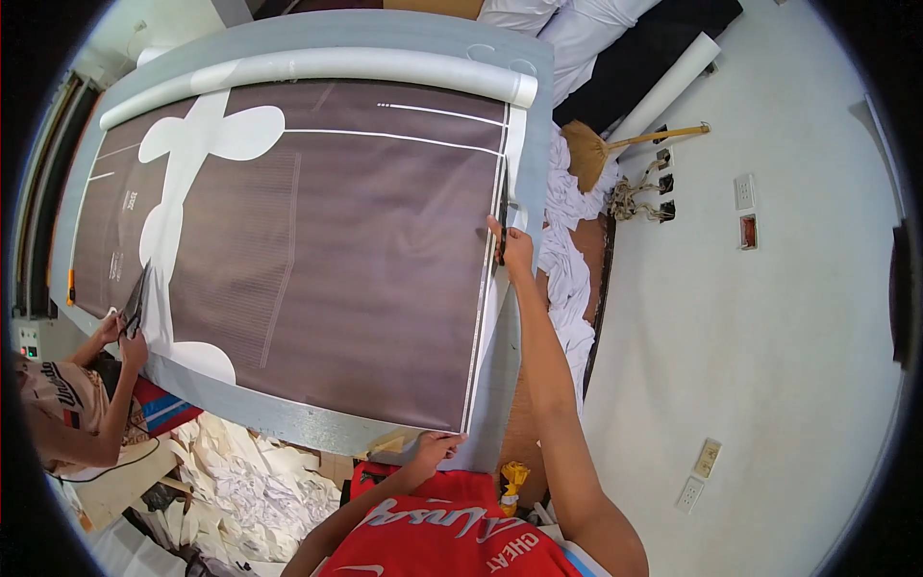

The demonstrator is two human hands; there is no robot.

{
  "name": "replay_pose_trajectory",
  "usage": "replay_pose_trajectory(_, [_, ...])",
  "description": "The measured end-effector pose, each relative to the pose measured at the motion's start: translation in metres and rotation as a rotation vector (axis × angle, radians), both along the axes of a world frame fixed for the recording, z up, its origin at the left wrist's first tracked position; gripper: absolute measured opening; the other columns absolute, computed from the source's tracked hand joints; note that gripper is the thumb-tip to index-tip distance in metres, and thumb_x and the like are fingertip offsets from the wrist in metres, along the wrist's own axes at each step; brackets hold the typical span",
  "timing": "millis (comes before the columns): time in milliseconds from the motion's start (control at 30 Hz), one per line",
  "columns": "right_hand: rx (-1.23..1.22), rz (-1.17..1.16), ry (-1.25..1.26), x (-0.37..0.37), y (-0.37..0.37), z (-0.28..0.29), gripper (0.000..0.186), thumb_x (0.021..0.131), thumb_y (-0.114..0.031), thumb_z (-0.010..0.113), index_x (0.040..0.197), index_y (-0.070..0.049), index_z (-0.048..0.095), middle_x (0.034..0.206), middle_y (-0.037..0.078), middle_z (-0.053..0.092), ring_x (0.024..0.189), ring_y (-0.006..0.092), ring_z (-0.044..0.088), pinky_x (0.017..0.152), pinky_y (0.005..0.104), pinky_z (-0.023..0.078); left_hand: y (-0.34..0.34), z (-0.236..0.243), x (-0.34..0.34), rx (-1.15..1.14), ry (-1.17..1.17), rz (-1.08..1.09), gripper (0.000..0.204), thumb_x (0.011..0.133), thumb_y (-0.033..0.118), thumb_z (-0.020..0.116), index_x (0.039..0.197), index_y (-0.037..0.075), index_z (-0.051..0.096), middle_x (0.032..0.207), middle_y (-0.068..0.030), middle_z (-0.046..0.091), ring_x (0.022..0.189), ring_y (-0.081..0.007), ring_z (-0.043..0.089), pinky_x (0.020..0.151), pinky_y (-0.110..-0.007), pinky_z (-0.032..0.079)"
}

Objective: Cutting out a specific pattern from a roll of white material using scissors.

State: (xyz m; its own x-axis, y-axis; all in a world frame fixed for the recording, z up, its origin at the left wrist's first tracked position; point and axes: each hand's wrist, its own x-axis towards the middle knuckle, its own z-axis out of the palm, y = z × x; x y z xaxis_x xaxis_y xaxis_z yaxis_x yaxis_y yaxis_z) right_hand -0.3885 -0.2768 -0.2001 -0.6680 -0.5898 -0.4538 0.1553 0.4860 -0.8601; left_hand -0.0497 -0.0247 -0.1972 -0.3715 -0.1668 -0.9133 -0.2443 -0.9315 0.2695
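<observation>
A large dark printed sheet (375,250) with white shapes and lines lies on a pale grey table (308,438), with a white roll (327,67) along its far side. My right hand (515,248) is closed round black scissors (503,207), whose blades point away from me along the sheet's right white margin. My left hand (436,447) has its fingers closed on the sheet's near right corner. At the left, a co-worker's hands (130,341) hold another pair of scissors (137,298) on the sheet's white area.
Paper scraps (240,486) lie below the table's near side. Right of the table are white cloth (572,264), a straw broom (596,149), a leaning white roll (663,87) and a white wall (750,346) with sockets and cables. A dark roller machine (43,202) stands at the far left.
</observation>
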Motion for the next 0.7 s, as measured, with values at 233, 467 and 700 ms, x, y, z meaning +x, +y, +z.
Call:
replay_pose_trajectory(233, [-0.046,-0.006,-0.012,-0.005,-0.010,0.000,0.057,0.071,-0.056,0.076,0.055,-0.009,0.046,0.050,0.000,0.047,0.041,0.0110,0.050,0.040,0.0260,0.038,0.007,-0.011,0.000,-0.088,0.021,0.026,0.020,0.077,0.023,0.078,0.081,0.006,0.068,0.070,-0.0004,0.063,0.059,-0.0073,0.056,0.052,-0.021,0.043])
replay_pose_trajectory(467, [-0.128,0.158,-0.050,0.004,-0.013,-0.070,0.025,0.092,-0.027,0.052,0.095,-0.007,0.065,0.056,-0.002,0.044,0.044,0.0097,0.041,0.040,0.0267,0.034,0.028,-0.025,0.025,-0.132,-0.023,0.072,0.023,0.078,0.025,0.075,0.084,0.004,0.070,0.072,-0.0037,0.065,0.059,-0.0110,0.059,0.054,-0.024,0.047])
replay_pose_trajectory(700, [-0.120,0.077,-0.134,0.000,0.015,-0.001,0.049,0.086,-0.050,0.064,0.057,-0.016,0.042,0.046,-0.003,0.036,0.036,0.0115,0.036,0.036,0.0272,0.027,0.027,-0.003,0.009,-0.187,0.025,-0.103,0.026,0.078,0.029,0.075,0.080,0.004,0.068,0.066,-0.0055,0.063,0.060,-0.0115,0.059,0.052,-0.026,0.046])
